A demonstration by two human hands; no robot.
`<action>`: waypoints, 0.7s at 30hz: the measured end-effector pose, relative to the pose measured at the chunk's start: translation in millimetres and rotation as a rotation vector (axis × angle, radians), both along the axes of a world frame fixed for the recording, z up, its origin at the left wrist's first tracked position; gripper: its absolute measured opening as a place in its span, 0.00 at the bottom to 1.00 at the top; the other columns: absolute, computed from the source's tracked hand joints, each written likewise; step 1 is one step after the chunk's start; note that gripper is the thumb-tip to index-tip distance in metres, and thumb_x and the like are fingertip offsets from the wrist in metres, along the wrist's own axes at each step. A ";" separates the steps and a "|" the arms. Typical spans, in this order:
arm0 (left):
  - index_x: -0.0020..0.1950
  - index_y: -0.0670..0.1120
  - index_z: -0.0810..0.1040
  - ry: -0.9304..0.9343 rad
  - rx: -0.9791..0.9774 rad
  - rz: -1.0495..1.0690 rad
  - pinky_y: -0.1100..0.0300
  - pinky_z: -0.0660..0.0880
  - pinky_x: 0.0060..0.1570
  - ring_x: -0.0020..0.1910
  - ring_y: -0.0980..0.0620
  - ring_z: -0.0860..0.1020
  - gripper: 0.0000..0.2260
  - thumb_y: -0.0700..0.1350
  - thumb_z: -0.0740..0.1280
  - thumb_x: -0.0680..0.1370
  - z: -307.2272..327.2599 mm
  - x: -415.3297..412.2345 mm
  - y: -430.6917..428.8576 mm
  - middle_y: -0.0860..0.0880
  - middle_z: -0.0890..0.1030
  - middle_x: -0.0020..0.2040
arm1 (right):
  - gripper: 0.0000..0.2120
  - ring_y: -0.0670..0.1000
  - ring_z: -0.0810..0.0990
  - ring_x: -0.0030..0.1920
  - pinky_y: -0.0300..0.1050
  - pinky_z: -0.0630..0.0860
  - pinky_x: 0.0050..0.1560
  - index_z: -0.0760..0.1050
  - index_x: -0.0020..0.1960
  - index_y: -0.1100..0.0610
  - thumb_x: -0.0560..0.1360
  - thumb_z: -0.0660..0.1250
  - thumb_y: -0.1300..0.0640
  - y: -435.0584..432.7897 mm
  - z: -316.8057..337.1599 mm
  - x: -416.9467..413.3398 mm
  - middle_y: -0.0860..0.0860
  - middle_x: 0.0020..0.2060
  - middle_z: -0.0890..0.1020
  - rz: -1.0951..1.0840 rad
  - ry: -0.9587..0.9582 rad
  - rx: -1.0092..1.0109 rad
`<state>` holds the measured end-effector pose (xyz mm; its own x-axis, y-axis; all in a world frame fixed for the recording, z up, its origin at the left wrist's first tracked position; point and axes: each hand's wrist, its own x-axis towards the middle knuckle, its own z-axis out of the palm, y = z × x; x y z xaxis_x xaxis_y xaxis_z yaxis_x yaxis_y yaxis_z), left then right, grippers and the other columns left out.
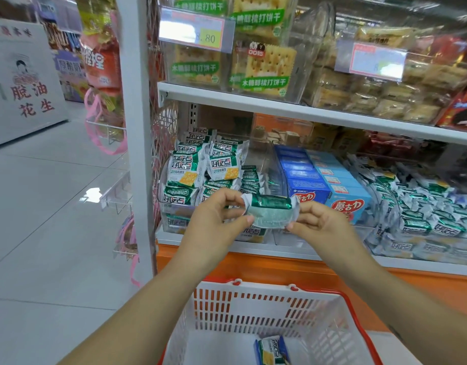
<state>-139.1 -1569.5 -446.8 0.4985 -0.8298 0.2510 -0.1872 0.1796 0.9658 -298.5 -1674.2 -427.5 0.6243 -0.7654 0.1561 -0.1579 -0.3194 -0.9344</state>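
Observation:
A small green and white biscuit packet (270,210) is held up in front of the lower shelf. My left hand (216,217) pinches its left end and my right hand (318,222) pinches its right end. Below my arms stands a white shopping basket (256,309) with red handles. One similar packet (271,350) lies on the basket's floor. Behind my hands, a clear bin (174,206) on the lower shelf holds several matching green packets (200,169).
Blue boxes (329,191) sit right of the bin, and a heap of pale green packets (424,214) lies further right. The upper shelf (279,106) carries clear bins of crackers with price tags. A white post (137,127) and tiled floor (42,206) lie to the left.

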 end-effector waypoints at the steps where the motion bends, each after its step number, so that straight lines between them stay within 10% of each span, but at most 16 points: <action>1: 0.43 0.53 0.73 -0.022 0.010 0.000 0.58 0.77 0.51 0.41 0.66 0.78 0.13 0.35 0.71 0.73 -1.9 -0.5 -0.8 0.64 0.79 0.39 | 0.09 0.43 0.83 0.42 0.31 0.76 0.43 0.77 0.46 0.58 0.72 0.67 0.71 0.6 -0.8 -0.3 0.49 0.40 0.85 0.004 -0.001 0.006; 9: 0.50 0.54 0.73 0.018 0.052 0.015 0.50 0.76 0.55 0.46 0.47 0.80 0.07 0.44 0.68 0.77 1.1 -1.1 0.8 0.55 0.80 0.43 | 0.05 0.43 0.83 0.45 0.35 0.74 0.49 0.79 0.50 0.55 0.76 0.67 0.57 3.8 1.0 -0.1 0.46 0.42 0.86 0.008 0.036 0.022; 16: 0.64 0.54 0.72 0.564 0.145 -0.138 0.56 0.79 0.50 0.47 0.48 0.80 0.19 0.41 0.69 0.76 6.3 -1.1 -2.8 0.43 0.79 0.52 | 0.09 0.50 0.85 0.45 0.49 0.77 0.57 0.73 0.56 0.49 0.76 0.66 0.51 -4.7 9.0 7.5 0.51 0.42 0.86 -0.032 0.111 0.082; 21: 0.61 0.47 0.74 0.782 0.186 -0.119 0.58 0.78 0.44 0.40 0.51 0.81 0.13 0.41 0.67 0.77 8.4 3.3 -4.3 0.44 0.82 0.52 | 0.15 0.34 0.78 0.46 0.27 0.73 0.44 0.71 0.59 0.47 0.74 0.68 0.50 -1.4 25.2 12.3 0.42 0.54 0.78 0.130 0.287 -0.228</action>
<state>-135.8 -1573.8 -438.4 0.3785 -0.8819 -0.2811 0.5647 -0.0206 0.8250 -286.2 -1675.6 -402.3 0.7568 -0.6430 0.1180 -0.3472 -0.5483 -0.7608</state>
